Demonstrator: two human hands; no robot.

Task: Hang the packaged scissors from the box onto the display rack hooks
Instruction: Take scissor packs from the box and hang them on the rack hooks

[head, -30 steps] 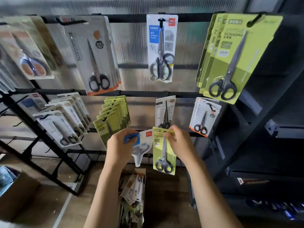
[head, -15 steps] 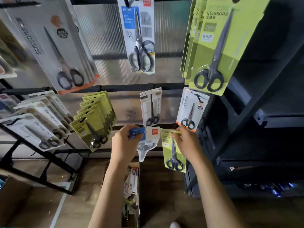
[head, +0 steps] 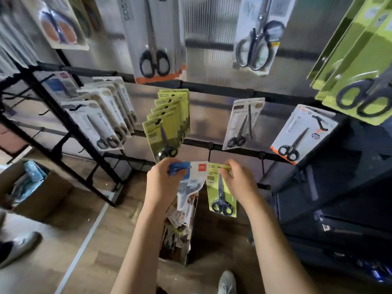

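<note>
My left hand (head: 164, 183) grips a white-and-blue scissors pack (head: 192, 181) by its top. My right hand (head: 239, 181) pinches the top edge of a green pack of black-handled scissors (head: 221, 196), which hangs down just under the lower black rack bar (head: 233, 149). A bare hook (head: 210, 153) drops from that bar right above the green pack. Below my hands stands the open cardboard box (head: 182, 230) with several loose packs inside. A row of matching green packs (head: 169, 122) hangs up and to the left of my hands.
White scissor packs (head: 101, 122) hang on the left rack, and two single packs (head: 244, 122) (head: 301, 132) hang on the right. Big packs hang above. A second cardboard box (head: 31, 187) sits on the floor left. A shoe (head: 19, 247) shows at the left edge, a dark shelf unit (head: 350, 187) at right.
The view has tilted down and swung left. Both hands keep their packs, and the green pack stays just under the lower bar's hook.
</note>
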